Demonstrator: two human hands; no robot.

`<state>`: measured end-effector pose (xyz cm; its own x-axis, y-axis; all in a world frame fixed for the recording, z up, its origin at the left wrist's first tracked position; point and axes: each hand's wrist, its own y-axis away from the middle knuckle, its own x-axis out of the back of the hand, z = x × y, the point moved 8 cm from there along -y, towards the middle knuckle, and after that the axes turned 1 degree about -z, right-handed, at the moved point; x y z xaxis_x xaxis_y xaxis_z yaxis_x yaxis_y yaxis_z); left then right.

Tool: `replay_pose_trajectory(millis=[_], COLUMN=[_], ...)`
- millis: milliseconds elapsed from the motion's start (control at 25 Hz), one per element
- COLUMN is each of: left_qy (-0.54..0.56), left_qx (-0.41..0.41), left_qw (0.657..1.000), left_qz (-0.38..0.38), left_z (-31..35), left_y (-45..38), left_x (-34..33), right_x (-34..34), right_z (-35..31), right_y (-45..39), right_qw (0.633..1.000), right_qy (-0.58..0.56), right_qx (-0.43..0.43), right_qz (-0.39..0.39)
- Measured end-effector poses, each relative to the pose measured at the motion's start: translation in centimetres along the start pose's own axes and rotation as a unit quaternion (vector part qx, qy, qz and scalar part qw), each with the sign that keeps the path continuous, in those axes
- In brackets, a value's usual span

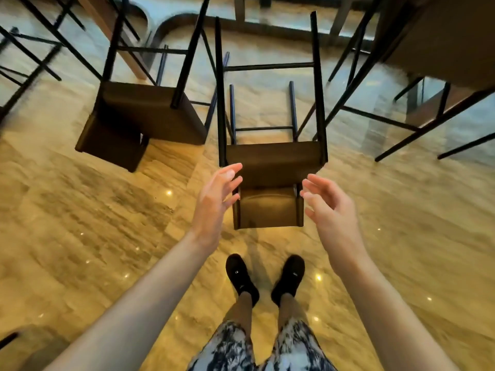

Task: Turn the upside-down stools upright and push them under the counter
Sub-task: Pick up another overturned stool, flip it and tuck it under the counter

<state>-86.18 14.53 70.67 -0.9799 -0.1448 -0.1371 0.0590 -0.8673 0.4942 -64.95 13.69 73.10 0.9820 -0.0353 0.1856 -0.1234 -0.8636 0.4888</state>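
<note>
Both hands are reaching forward with fingers spread and holding nothing: the left hand is hovering just beside the left edge of the upside-down brown wooden stool with black metal legs, and the right hand is hovering just beside its right edge, neither one plainly touching it. That stool is resting on the glossy tan marble floor directly ahead of the person's black shoes, its seat and low backrest down and its four legs pointing up. To the left of it a second inverted brown stool is lying in the same attitude, near but apart. Beyond and to the right of the central stool, the brown wooden counter is showing, with other black legs beneath it. Judging from the pose, the step in hand is the reach before the first grasp; the next move is likely calling for a firm two-sided grip on the seat or backrest, a lift and a flip clear of the neighbouring stool, then a push toward the counter. No containers are appearing anywhere in view.
</note>
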Motion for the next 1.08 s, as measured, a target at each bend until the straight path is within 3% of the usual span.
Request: replay_pose_trajectory(millis=[440,640,840,1080], left_qy=[-0.035,-0.038,-0.052,-0.105], left_qx=[0.099,0.137,0.128,0.077], left_qw=[0.994,0.983,0.981,0.972], left_qz=[0.039,0.112,0.136,0.196], left_z=[-23.0,-33.2,-43.5,-56.1], left_y=[-13.7,-19.4,-25.9,-33.1], left_x=[-0.5,2.9,6.8,11.2], right_x=[-0.9,-2.3,-3.0,-3.3], right_z=[23.3,35.8,47.5,57.7], right_y=[-15.0,-20.4,-26.5,-35.4], right_qw=[0.992,0.983,0.979,0.980], right_qy=[0.010,0.007,0.057,0.125], right_qx=[-0.122,-0.180,-0.187,-0.118], right_qz=[0.010,0.026,0.050,0.095])
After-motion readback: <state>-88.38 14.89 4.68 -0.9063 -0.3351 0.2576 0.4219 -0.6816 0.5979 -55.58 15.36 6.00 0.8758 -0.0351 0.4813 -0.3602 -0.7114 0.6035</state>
